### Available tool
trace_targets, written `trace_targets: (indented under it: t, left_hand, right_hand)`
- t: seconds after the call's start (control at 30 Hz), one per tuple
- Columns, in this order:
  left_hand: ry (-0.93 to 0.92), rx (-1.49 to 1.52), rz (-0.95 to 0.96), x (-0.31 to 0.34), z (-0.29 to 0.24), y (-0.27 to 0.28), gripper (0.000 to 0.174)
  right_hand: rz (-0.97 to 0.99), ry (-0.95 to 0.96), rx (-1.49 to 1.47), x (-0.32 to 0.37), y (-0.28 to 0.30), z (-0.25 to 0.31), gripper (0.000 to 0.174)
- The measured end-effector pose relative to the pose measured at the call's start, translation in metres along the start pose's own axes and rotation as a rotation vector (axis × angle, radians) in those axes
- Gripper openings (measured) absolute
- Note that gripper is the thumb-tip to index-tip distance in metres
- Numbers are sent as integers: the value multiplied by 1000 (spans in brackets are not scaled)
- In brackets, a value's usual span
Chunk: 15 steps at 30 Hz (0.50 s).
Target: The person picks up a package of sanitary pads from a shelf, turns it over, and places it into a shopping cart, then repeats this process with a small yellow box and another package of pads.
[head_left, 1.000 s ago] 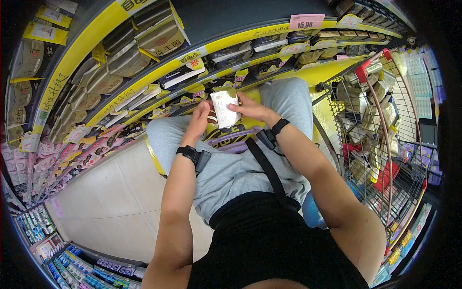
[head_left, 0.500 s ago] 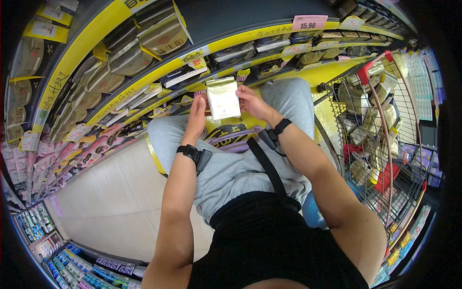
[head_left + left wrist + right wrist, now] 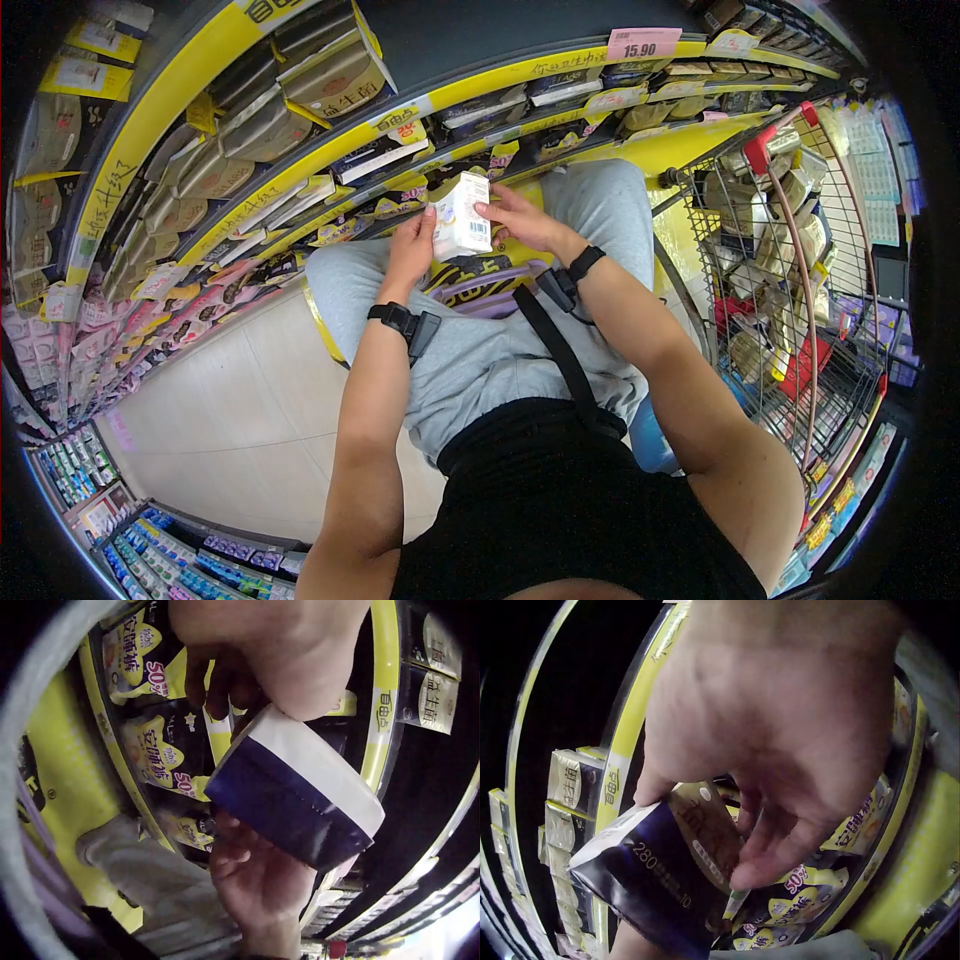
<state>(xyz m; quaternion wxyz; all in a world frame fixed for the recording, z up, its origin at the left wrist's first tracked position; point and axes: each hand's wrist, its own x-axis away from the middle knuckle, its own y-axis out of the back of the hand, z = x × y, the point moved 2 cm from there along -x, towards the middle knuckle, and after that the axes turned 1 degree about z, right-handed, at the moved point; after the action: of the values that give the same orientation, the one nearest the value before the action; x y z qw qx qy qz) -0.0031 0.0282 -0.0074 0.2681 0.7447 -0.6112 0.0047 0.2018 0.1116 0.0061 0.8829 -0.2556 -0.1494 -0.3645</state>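
Observation:
A pack of sanitary pads [image 3: 464,218] is held between both hands over the lap, its white side with a barcode turned up in the head view. Its dark blue face [image 3: 656,874] reads 280 in the right wrist view, beside a gold face. My right hand [image 3: 528,218] pinches it, thumb on the white side and fingers on the opposite side. The left hand [image 3: 410,248] grips the other edge, thumb along it and fingers partly hidden behind. In the left wrist view, a plain blue face [image 3: 289,799] of the pack shows below the left hand [image 3: 274,656].
Shelves with yellow edges [image 3: 400,118] and rows of pad packs [image 3: 270,130] curve ahead and left. A wire shopping cart [image 3: 790,250] holding several gold packs stands at the right. A pink price tag [image 3: 640,46] reads 15.90. Pale floor tiles [image 3: 240,400] lie at the left.
The pack has been turned over in the hands: from a narrow white side, to a broad shiny face, to the white barcode side now. Both arms stay in nearly the same place.

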Motion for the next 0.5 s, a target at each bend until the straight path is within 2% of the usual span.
trace_targets:
  t: [0.1, 0.2, 0.3, 0.4, 0.5]
  left_hand:
    - [-38, -31, -5, -2, 3, -2, 52]
    - [-37, -16, 23, 1, -5, -1, 55]
    - [-68, -18, 26, 4, -15, -4, 55]
    - [-75, -1, 39, 1, -11, -10, 53]
    - [-93, 83, 27, -1, -13, -13, 48]
  right_hand:
    - [51, -26, 29, -1, 0, -1, 66]
    - [107, -114, -94, -2, -3, -4, 66]
    - [190, -122, -203, -15, -1, -17, 61]
    - [154, -39, -321, -17, -9, -16, 57]
    - [170, 26, -367, -18, -16, -15, 67]
